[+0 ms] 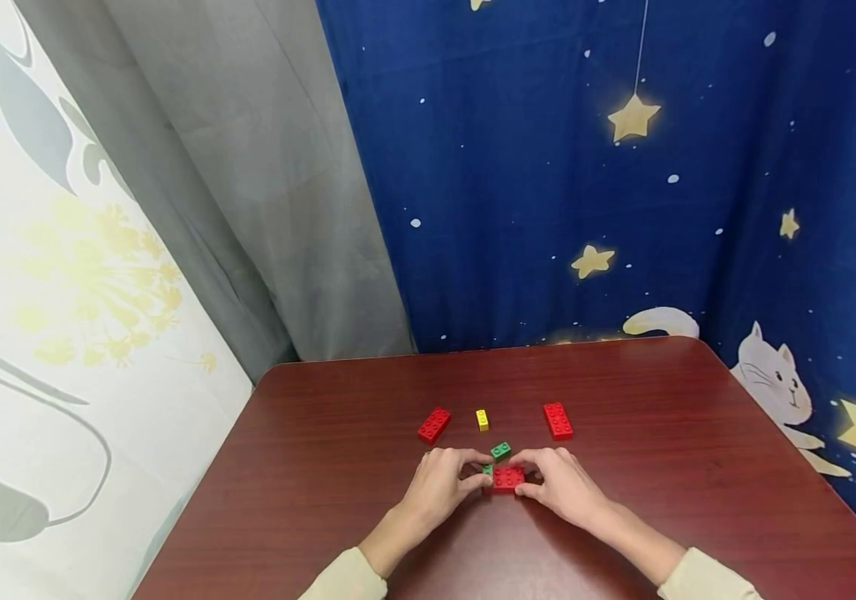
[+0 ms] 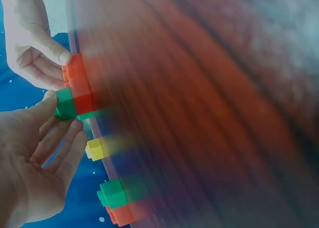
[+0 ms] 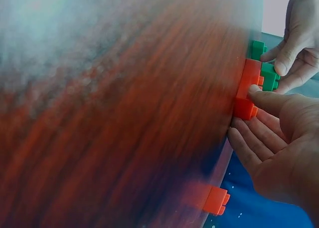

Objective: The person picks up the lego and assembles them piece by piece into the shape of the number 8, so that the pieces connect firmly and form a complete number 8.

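Observation:
A red toy building brick lies near the middle of the table, studs up, between both hands. My left hand pinches a small green brick between thumb and fingers at the red brick's left end. In the right wrist view this green brick stands higher than the red one. My right hand holds the red brick at its right end, thumb on the near side and fingers behind. Just behind sits another green brick.
Farther back lie a red brick at left, a small yellow brick and another red brick at right. The left wrist view shows a further green brick. Curtains hang behind the brown table.

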Action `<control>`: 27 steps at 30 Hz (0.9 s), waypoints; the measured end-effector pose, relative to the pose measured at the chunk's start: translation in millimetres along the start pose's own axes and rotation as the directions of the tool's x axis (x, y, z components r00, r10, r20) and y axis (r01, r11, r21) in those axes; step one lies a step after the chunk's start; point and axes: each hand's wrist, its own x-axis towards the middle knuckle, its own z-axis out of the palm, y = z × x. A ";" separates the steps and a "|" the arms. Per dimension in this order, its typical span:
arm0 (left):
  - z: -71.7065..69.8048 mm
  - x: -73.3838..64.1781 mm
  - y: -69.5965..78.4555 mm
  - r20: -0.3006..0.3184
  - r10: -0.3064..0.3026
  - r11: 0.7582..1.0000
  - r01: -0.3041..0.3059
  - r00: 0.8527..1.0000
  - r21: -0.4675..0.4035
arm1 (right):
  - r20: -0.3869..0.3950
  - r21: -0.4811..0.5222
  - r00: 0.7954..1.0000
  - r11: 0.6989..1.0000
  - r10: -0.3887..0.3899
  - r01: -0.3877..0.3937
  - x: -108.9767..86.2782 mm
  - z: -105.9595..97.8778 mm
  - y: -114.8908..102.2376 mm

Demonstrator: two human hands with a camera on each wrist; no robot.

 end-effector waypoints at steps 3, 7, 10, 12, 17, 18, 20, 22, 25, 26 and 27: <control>0.6 0.2 -0.8 -0.002 -0.011 1.000 0.011 1.000 -0.008 | 0.003 0.012 1.000 1.000 0.003 -0.003 0.3 -0.3 -0.3; 0.9 0.9 -1.8 -0.009 -0.014 1.000 0.014 1.000 -0.020 | 0.001 0.024 1.000 1.000 0.009 -0.009 0.7 -1.2 -0.9; 0.8 1.4 -2.3 -0.010 -0.001 1.000 0.001 1.000 -0.020 | 0.000 0.025 1.000 1.000 0.012 -0.012 0.8 -1.6 -1.4; 0.6 1.4 -2.5 -0.007 0.005 1.000 -0.005 1.000 -0.018 | 0.003 0.029 1.000 0.999 0.014 -0.014 0.8 -1.6 -1.2; -0.5 1.1 -1.2 0.007 0.011 1.000 -0.011 1.000 -0.015 | 0.024 0.080 0.999 0.996 0.032 -0.034 1.9 -2.6 0.3; -0.7 0.9 -0.7 0.009 0.012 1.000 -0.012 1.000 -0.014 | 0.030 0.099 0.999 0.994 0.036 -0.039 2.3 -3.0 0.7; -1.1 0.6 0.2 0.013 0.016 1.000 -0.016 1.000 -0.010 | 0.043 0.128 0.998 0.991 0.041 -0.047 3.2 -4.2 1.4; -1.1 0.1 0.9 0.016 0.019 1.000 -0.019 1.000 -0.004 | 0.054 0.149 0.998 0.988 0.041 -0.048 4.3 -5.1 2.3; -0.2 -0.7 1.0 0.027 0.027 0.999 -0.028 0.999 0.032 | 0.064 0.176 0.997 0.983 0.041 -0.052 5.9 -6.2 2.1; 0.3 -0.8 0.8 0.032 0.029 0.999 -0.030 0.999 0.042 | 0.063 0.182 0.997 0.982 0.042 -0.053 6.5 -6.2 1.7; 1.0 -0.9 0.4 0.035 0.032 0.998 -0.033 0.999 0.054 | 0.060 0.189 0.997 0.980 0.046 -0.057 7.0 -6.2 1.0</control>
